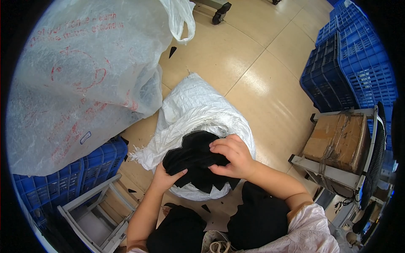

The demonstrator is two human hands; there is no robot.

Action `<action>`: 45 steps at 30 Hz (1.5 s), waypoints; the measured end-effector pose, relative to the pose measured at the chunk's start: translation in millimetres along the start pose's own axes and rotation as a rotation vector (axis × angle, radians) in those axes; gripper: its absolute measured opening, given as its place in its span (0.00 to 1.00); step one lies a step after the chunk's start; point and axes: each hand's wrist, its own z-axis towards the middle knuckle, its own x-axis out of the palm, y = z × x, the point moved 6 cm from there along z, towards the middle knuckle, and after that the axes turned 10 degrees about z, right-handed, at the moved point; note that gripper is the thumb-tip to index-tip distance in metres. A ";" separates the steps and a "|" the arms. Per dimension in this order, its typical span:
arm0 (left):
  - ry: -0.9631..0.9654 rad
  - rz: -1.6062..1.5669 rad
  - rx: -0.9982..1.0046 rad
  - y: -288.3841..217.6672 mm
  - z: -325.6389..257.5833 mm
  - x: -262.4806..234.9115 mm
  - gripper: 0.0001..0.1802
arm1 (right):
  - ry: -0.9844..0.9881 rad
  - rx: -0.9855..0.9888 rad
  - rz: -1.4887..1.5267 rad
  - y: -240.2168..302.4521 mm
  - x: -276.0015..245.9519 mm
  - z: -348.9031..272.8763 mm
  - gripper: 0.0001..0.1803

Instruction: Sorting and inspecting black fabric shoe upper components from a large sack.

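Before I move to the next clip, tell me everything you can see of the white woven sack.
The white woven sack looks like creased woven plastic, with loose threads fraying at its left edge. It sits slumped on the tan tiled floor, one corner pointing away from the person, its bunched rim around an open mouth. Jagged black fabric pieces show at the mouth, over which the left hand and right hand hold some. Whether either hand touches the sack is unclear.
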 end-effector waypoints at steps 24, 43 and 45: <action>0.042 0.084 0.021 -4.0 -2.1 1.7 0.26 | 0.111 0.158 0.251 -4.6 9.9 -2.7 0.30; -0.199 -0.053 -0.052 -3.2 -5.6 -47.5 0.25 | 0.240 0.516 0.012 -40.4 -24.4 -10.0 0.12; -0.192 -0.052 -0.057 -2.8 -4.3 -45.8 0.25 | 0.376 0.546 -0.113 -49.7 -11.2 -16.6 0.10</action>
